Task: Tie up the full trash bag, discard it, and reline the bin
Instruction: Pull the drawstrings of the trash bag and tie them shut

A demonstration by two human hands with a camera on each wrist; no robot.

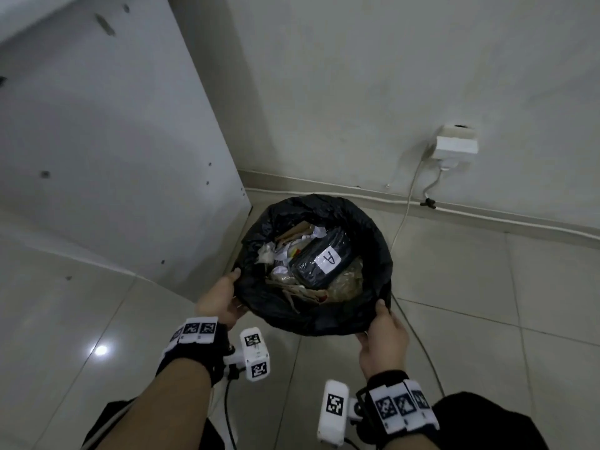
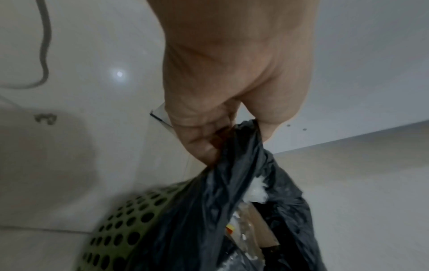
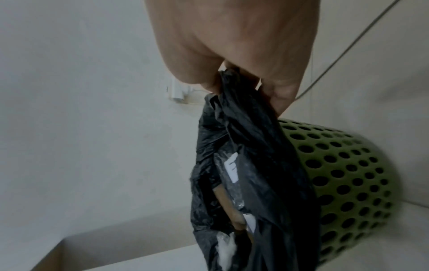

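A black trash bag (image 1: 328, 316) full of paper, cardboard and a dark packet with a white label stands open in the room's corner. It lines a green perforated bin (image 3: 343, 176), whose wall also shows in the left wrist view (image 2: 125, 232). My left hand (image 1: 224, 297) pinches the bag's rim on its near-left side (image 2: 232, 139). On the near-right side my right hand (image 1: 383, 332) pinches the rim between thumb and fingers (image 3: 234, 82). In the head view the bag hides the bin.
A white cabinet panel (image 1: 113, 157) stands close on the left of the bin. The wall behind carries a socket with a plugged adapter (image 1: 454, 144); its cable (image 1: 418, 339) runs down and across the tiled floor just right of the bin.
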